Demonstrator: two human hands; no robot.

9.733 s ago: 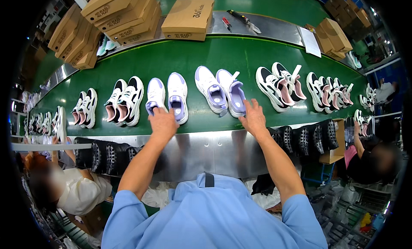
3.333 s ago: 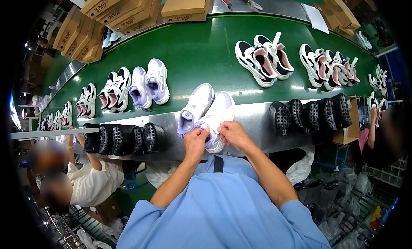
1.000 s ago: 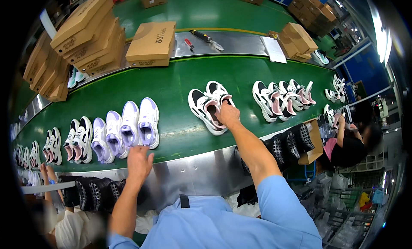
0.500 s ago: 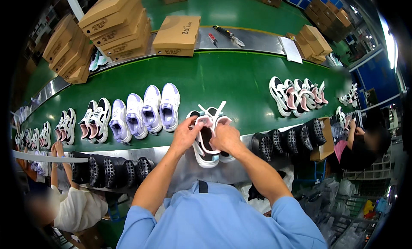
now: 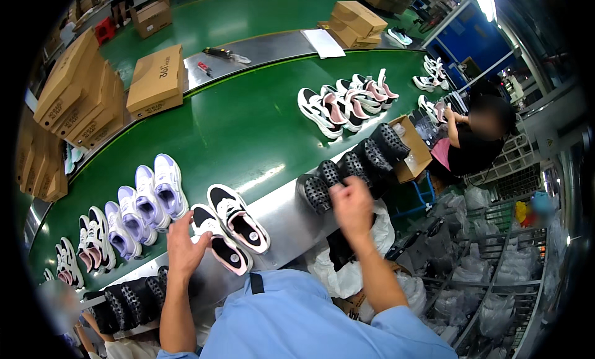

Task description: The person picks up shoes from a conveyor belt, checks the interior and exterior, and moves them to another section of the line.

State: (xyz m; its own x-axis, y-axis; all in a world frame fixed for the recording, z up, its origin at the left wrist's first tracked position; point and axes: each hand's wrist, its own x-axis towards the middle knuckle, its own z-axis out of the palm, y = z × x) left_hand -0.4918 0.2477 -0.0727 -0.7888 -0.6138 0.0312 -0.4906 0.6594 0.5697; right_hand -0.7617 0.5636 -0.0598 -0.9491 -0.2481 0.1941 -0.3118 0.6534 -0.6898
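Note:
In front of me a pair of white and black sneakers with pink lining stands at the edge of the green belt: a left shoe [image 5: 227,246] and a right shoe [image 5: 246,226]. My left hand [image 5: 186,244] is beside the left shoe, fingers and thumb apart, the thumb close to its side; whether it touches cannot be told. My right hand [image 5: 351,207] is raised beside a row of black perforated shoe-shaped pieces [image 5: 315,193]. Motion smears its fingers, which look curled, and whatever they may hold cannot be made out.
Purple and white sneakers [image 5: 145,204] line the belt [image 5: 235,136] at left; white and black sneakers [image 5: 319,111] stand farther right. Stacked shoe boxes [image 5: 80,99] are at far left. An open carton [image 5: 416,149] and a seated co-worker [image 5: 480,136] are at right, above bagged items on racks [image 5: 496,266].
Both hands have let go of the sneakers, which now stand side by side with laces down on them. My right hand has moved right to the black pieces. The view has turned right.

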